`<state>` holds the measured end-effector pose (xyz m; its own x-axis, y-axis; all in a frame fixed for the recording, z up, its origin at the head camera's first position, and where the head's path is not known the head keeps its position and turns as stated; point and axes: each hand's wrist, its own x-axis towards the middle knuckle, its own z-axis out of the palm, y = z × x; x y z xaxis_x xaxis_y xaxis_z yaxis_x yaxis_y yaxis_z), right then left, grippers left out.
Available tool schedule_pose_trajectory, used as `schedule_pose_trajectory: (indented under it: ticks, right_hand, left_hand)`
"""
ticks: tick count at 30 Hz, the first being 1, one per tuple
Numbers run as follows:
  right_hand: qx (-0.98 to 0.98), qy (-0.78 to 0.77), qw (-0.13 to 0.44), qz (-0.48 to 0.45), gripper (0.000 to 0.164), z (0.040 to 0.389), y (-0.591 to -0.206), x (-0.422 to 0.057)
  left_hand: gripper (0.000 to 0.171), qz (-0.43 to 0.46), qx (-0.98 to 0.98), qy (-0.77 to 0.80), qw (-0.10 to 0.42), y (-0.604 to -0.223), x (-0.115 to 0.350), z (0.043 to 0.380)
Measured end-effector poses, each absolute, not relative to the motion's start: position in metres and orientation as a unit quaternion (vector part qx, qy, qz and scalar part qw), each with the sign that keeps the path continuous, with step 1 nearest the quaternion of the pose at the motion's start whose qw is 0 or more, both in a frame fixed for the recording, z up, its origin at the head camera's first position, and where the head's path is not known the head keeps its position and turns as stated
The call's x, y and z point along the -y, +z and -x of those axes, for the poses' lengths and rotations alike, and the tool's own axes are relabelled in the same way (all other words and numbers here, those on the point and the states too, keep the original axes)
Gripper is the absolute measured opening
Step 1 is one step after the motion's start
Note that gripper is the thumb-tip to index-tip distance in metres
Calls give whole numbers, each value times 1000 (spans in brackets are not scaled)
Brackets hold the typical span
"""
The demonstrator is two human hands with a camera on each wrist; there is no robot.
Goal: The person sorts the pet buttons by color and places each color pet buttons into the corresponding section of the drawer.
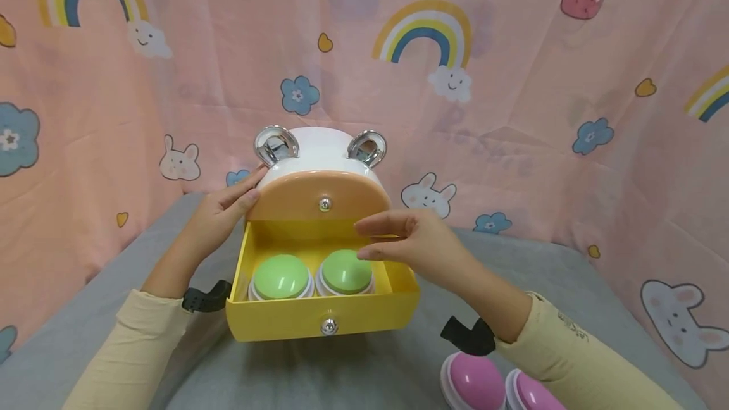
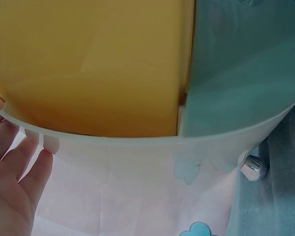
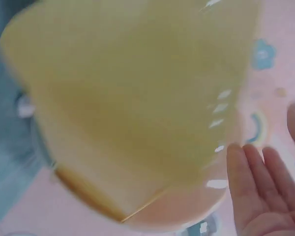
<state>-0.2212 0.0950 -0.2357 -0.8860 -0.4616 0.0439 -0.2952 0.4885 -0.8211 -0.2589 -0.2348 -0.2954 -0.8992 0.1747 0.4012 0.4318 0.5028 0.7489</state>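
Observation:
A white, round-topped drawer box [image 1: 321,144] with silver ears stands in the middle of the head view. Its orange upper drawer [image 1: 290,198] is closed, while the yellow lower drawer [image 1: 273,321] is pulled out. Two round pieces with green domed tops and white rims, the left one [image 1: 281,277] and the right one [image 1: 346,272], lie in the yellow drawer. My left hand [image 1: 219,214] rests on the box's left side with fingers extended. Over the drawer's right side hovers my right hand [image 1: 424,245], thumb and fingers apart, holding nothing, close to the right green piece.
Two similar pieces with pink tops, one [image 1: 477,381] beside another [image 1: 532,394], lie on the grey cloth [image 1: 535,309] near my right forearm. A pink printed curtain [image 1: 512,43] hangs behind and at both sides. Each wrist wears a black strap [image 1: 207,297].

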Motion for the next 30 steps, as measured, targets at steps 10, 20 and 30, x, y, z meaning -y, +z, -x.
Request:
schedule_pose_trajectory:
  ticks: [10,20,30]
  right_hand:
    - [-758,-582,204,214,38,165,-252,-97]
    - [-666,-638,330,200,38,149,-309,-89]
    - [-648,-659,369,96,37,147,-333,-81]
  left_hand:
    - [49,172,856,-466,140,-295,235,259]
    - [49,176,855,-466,142,-295,236,260]
    - [49,178,855,-467,139,-295,235,260]
